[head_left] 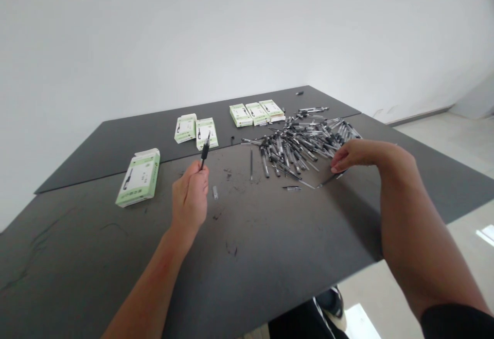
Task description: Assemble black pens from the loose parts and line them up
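Note:
My left hand [191,192] is closed around an uncapped gel pen [206,149], its clear tip pointing up and its black grip above my fingers. The lower part of that pen is hidden in my fist. At the near right edge of a pile of pens and pen parts [293,146], my right hand [347,156] pinches a thin dark pen refill [327,180] low over the table. A lone refill [251,164] lies left of the pile, and a short black-and-clear piece [292,188] lies in front of it.
Dark table panels [270,267] meet at a seam. A green-and-white pen box [139,177] lies at left; two boxes [186,128] sit farther back, with three more [257,113] behind the pile. A small clear cap [215,192] is near my left hand. A white wall [193,35] stands behind.

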The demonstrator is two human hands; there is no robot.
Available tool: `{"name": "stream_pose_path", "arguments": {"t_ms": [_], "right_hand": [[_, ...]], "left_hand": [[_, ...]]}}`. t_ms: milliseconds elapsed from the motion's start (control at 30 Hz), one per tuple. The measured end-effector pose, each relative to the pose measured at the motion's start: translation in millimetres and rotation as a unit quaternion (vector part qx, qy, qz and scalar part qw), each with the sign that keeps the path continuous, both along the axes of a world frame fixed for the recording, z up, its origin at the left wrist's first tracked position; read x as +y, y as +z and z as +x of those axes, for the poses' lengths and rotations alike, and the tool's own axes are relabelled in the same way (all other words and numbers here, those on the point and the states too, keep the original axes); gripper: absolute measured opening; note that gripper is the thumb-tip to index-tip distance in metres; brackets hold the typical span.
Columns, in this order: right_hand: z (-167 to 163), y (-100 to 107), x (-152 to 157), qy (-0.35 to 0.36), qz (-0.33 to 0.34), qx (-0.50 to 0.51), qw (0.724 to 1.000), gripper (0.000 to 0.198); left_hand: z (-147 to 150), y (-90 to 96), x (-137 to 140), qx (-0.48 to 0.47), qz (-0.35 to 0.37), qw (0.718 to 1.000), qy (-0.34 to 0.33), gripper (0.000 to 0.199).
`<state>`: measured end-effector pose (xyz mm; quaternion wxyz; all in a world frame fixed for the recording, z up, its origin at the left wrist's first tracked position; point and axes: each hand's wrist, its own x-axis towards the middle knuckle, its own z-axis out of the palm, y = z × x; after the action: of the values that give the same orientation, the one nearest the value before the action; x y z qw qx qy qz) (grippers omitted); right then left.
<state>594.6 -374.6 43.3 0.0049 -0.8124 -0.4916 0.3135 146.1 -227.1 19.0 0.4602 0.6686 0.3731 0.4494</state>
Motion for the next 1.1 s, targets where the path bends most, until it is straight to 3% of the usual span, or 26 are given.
{"name": "stream_pose_path", "arguments": {"t_ms": [567,700,767,867,933,1033,1100], "right_hand": [[-3.4,0.4,-6.0,-0.014,0.027,0.0,1.0,0.025],[-17.1,9.3,3.1,0.01,0.074,-0.01,0.997,0.027],[-38.0,15.9,13.0,0.018,0.154,-0.014,0.988,0.029],[-89.6,22.2,29.3,0.022,0.345,0.07,0.936,0.031],[-129.0,21.8,36.7,0.018,0.448,0.184,0.875,0.032],[-176.0,18.8,38.5,-0.004,0.476,0.398,0.784,0.032],[-194.3,19.9,34.7,-0.016,0.477,0.483,0.734,0.028]], "left_hand": [[3.9,-3.3,-3.2,0.014,0.003,0.999,-0.041,0.023],[5.8,-3.3,-7.9,0.033,0.012,0.998,-0.053,0.024],[7.7,-3.6,-14.6,0.043,0.016,0.997,-0.064,0.026],[12.0,-2.9,-30.2,0.063,0.028,0.992,-0.101,0.027],[15.4,-1.5,-42.5,0.084,0.053,0.984,-0.149,0.027],[20.4,0.8,-58.8,0.096,0.093,0.97,-0.203,0.031],[23.0,1.7,-66.6,0.093,0.102,0.965,-0.221,0.032]]}}
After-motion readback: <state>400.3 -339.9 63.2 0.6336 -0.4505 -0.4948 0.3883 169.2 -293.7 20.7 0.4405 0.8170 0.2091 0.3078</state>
